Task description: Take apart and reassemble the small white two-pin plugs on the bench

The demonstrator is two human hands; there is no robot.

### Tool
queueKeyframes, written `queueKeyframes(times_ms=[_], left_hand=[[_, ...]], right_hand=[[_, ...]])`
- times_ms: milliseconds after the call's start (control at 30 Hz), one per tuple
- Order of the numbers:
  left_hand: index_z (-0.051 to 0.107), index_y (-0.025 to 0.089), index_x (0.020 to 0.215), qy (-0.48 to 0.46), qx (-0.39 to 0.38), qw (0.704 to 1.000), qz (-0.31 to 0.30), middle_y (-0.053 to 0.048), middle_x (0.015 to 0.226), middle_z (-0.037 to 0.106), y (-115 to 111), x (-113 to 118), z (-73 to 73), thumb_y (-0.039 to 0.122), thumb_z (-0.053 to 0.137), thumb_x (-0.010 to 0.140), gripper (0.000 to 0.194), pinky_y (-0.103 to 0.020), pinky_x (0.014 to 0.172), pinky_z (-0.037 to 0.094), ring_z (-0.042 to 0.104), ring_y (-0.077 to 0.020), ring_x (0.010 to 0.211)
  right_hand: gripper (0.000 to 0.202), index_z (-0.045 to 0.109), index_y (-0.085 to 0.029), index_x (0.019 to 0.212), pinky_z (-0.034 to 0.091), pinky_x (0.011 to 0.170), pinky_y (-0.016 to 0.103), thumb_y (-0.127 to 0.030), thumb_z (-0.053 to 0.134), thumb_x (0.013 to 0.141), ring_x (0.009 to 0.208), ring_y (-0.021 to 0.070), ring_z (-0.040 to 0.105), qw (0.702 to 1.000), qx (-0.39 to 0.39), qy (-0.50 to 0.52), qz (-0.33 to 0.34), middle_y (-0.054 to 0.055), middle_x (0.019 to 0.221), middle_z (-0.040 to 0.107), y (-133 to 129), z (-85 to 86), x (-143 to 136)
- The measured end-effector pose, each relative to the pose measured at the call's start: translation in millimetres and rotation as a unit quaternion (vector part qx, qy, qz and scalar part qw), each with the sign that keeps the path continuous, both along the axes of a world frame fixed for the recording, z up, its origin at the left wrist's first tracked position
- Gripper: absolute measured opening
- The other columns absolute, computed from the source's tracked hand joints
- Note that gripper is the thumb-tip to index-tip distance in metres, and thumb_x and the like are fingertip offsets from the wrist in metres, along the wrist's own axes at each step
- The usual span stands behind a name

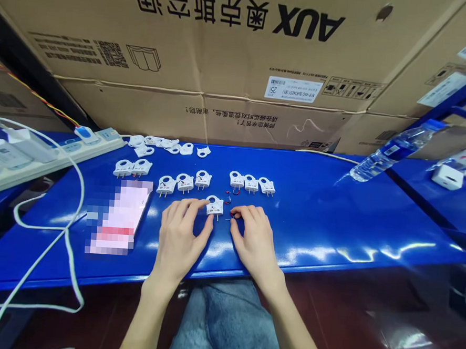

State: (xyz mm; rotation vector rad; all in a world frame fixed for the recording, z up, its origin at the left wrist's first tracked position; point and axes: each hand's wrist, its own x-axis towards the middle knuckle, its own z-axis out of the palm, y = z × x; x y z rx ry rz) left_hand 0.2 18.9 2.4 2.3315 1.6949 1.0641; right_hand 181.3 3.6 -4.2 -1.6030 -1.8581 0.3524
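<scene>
My left hand [181, 229] grips a white plug housing [214, 207] between thumb and index finger. It has a round hole at the top and a metal pin pointing towards me. Just to its right, my right hand [255, 236] pinches a small dark part with a thin metal lead [227, 219]; the fingertips hide most of it. Small red-and-black wired parts [228, 199] lie behind my hands. Further back stand a group of white plug housings [251, 183] on the right and another group of plug housings [184, 182] on the left.
A phone [122, 218], partly blurred, lies to the left on the blue table [313, 211]. White covers [162, 143] sit along the back. A power strip [60, 156] and white cable [69, 243] are at left. A water bottle [392, 152] and cardboard box [224, 53] stand behind.
</scene>
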Motion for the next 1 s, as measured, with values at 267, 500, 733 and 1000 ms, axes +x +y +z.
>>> queueKeyframes(times_ms=[267,500,733,1000], left_hand=[[0.066,0.026,0.116,0.012,-0.057,0.998,-0.012,-0.005,0.11,0.074,0.9,-3.3,-3.0,0.035,0.055,0.102,0.02,-0.045,0.091,0.048,0.066,-0.0272,0.103],[0.065,0.024,0.112,0.012,-0.057,0.998,-0.018,-0.005,0.11,0.075,0.5,-4.9,-3.8,0.03,0.055,0.101,0.016,-0.042,0.09,0.046,0.066,-0.0266,0.104],[0.064,0.024,0.114,-0.011,-0.042,0.998,-0.042,-0.005,0.113,0.077,0.0,-5.1,-5.1,0.028,0.055,0.101,0.015,-0.045,0.097,0.048,0.069,-0.0254,0.106],[0.064,0.025,0.121,-0.059,-0.03,0.991,-0.113,-0.005,0.115,0.078,-2.5,-2.6,-1.7,0.028,0.056,0.104,0.019,-0.042,0.097,0.054,0.072,-0.0216,0.105]], right_hand=[[0.022,0.067,-0.02,0.121,0.045,0.09,0.04,-0.018,0.055,0.102,0.105,0.0258,0.06,1.0,-0.003,-0.005,0.001,0.008,0.11,0.07,-1.4,3.8,0.0],[0.02,0.069,-0.022,0.117,0.046,0.092,0.04,-0.018,0.056,0.102,0.105,0.025,0.061,1.0,-0.001,-0.007,-0.003,0.007,0.113,0.071,-0.9,0.4,-0.2],[0.014,0.067,-0.023,0.104,0.046,0.089,0.038,-0.019,0.054,0.103,0.099,0.0234,0.062,1.0,0.007,0.009,-0.005,0.005,0.105,0.072,-1.5,3.2,0.7],[0.012,0.066,-0.023,0.104,0.051,0.086,0.034,-0.02,0.054,0.104,0.091,0.0201,0.065,0.994,0.03,0.101,0.011,0.003,0.098,0.073,-2.8,7.4,2.1]])
